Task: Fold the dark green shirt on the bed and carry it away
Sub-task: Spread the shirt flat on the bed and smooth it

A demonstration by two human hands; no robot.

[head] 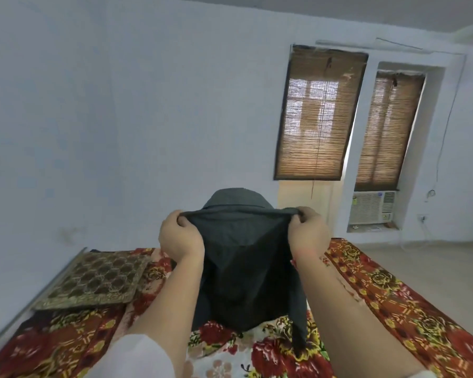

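While raised, left hand [181, 238], right hand [307, 233] pinch dark green shirt [243, 257] corners.

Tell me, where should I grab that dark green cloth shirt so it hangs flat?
Pinch the dark green cloth shirt at its two top corners, one from each side, as the left hand and right hand do. The top edge stretches straight between them and the rest hangs down toward the flowered red bed cover.

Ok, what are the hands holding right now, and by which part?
The dark green shirt. The left hand and right hand each grip one end of its upper edge; the rest hangs down.
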